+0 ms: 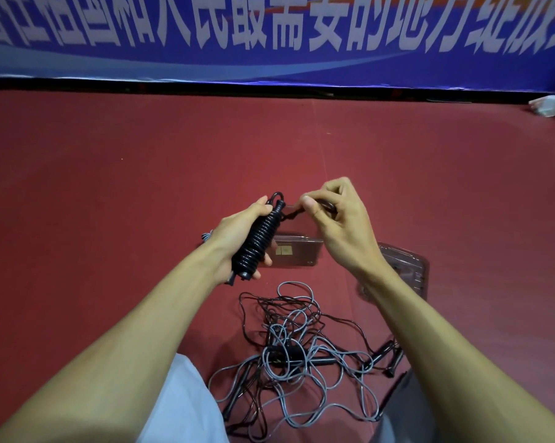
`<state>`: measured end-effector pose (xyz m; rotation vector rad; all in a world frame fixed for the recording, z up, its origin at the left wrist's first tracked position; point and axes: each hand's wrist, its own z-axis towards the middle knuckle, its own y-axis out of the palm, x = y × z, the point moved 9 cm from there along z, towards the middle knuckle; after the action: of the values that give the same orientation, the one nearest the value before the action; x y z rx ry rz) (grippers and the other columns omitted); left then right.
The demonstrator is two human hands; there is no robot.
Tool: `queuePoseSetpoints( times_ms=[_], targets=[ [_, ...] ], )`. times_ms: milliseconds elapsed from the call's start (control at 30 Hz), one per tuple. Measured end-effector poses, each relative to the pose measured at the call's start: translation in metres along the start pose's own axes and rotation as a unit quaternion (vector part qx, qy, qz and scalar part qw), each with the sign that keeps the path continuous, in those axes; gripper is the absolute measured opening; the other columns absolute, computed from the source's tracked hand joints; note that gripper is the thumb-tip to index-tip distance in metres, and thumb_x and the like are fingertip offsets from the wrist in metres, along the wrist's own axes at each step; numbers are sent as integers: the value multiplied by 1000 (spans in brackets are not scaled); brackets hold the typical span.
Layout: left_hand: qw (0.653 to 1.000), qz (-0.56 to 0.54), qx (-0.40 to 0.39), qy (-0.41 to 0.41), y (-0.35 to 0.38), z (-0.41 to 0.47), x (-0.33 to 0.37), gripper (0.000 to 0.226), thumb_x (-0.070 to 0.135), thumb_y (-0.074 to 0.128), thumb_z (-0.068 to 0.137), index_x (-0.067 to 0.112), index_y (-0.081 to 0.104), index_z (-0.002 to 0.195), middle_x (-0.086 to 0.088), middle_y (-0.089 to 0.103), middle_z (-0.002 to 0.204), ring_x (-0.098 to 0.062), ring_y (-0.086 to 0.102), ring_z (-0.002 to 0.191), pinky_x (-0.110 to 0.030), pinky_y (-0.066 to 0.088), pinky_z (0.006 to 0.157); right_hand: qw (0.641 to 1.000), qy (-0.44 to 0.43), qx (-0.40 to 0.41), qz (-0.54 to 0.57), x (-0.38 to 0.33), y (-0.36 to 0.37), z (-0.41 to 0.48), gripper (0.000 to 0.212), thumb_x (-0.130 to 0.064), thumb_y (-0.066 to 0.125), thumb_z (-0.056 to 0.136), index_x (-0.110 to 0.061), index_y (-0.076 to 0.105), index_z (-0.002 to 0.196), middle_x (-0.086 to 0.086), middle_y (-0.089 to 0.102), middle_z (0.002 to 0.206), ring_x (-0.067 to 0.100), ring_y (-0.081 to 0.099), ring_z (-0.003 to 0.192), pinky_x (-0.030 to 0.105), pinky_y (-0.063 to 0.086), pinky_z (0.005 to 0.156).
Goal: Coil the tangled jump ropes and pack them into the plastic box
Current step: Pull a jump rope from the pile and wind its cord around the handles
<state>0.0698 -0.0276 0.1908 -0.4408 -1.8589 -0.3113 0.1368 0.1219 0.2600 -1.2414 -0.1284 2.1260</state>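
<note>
**A:** Both forearms reach out over pale cloth at the knees. Between them the tangle (301,346) of grey and dark ropes sprawls on the red floor (110,187). What worries you?

**B:** The bundle up top. The left hand (234,233) has its fingers wrapped round the coiled black rope (258,239), which is wound tightly in many turns. The right hand (340,219) pinches the loose tail (293,214) just beside the bundle's top, thumb against curled forefinger.

**A:** So securing the end is the risk?

**B:** I think so. If that pinch slips before the tail is locked under a turn, the upper wraps could spring loose and the coil would unwind.

**A:** And the box?

**B:** The plastic box (296,255) lies on the floor just beyond the hands, partly hidden by them. Another clear piece (407,270), perhaps its lid, lies beside the right forearm. A slack bundle may not sit neatly inside.

**A:** The pile?

**B:** The cords cross many times, with dark handles (388,356) caught among them. Yanking one would likely cinch the knots tighter.
</note>
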Motion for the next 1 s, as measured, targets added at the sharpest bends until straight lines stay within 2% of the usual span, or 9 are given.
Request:
queuePoseSetpoints(
  times_ms=[100,233,367,467,533,600,733,867,1000],
  targets=[
    [999,-13,-32,-7,8,0,0,38,44,60,89,27,60,123,-10,68,71,-25,61,49,-30,48,41,998,-14,9,59,-6,0,2,23,-19,51,98,-13,70,88,0,64,106,4,59,97,19,44,84],
    [999,20,-50,-1,15,-2,2,32,42,59,91,17,61,111,-9,67,68,-24,59,44,-30,49,39,986,13,22,167,-6,6,1,27,-16,39,104,-18,58,84,5,67,75,29,66,75,39,54,74],
    [995,81,-62,18,20,-4,1,24,41,59,92,33,62,115,-8,68,68,-24,60,47,-30,49,39,965,105,55,234,13,6,5,29,-36,39,95,-20,61,84,-9,46,59,12,49,56,32,40,63],
    [993,97,-68,14,21,-4,-3,27,43,60,92,38,62,118,-8,68,69,-24,61,48,-29,49,38,924,185,11,336,22,21,7,43,-32,34,79,-16,65,105,-8,35,61,9,40,53,32,35,63],
    [993,95,-71,10,20,-5,-4,24,45,59,92,35,63,113,-9,67,69,-24,60,48,-29,49,38,924,206,-4,323,28,26,6,53,-30,34,76,-17,61,120,-8,42,63,10,44,59,32,40,69],
    [993,92,-73,10,20,-6,-4,22,47,58,93,31,65,106,-10,67,70,-24,60,47,-29,49,38,944,220,2,247,35,23,6,58,-39,42,78,-22,57,131,-14,53,78,11,52,82,42,46,92],
    [993,95,-65,6,20,-7,-3,31,49,55,94,20,64,101,-10,66,70,-23,59,48,-28,49,38,968,176,-12,179,32,15,7,63,-32,45,81,-20,45,143,-12,46,97,15,41,105,40,32,106],
    [995,77,-64,-16,18,-7,-6,40,51,54,94,12,61,101,-9,65,68,-23,59,47,-27,48,38,992,73,-30,101,15,11,7,49,-22,55,95,-16,42,142,1,51,95,20,55,90,34,44,90],
    [996,48,-66,-33,16,-10,-7,44,52,52,94,9,61,99,-8,65,66,-22,58,47,-26,46,39,988,76,77,114,11,-10,5,23,-13,75,82,-17,61,101,-8,63,74,12,63,70,39,55,72]
  ],
)
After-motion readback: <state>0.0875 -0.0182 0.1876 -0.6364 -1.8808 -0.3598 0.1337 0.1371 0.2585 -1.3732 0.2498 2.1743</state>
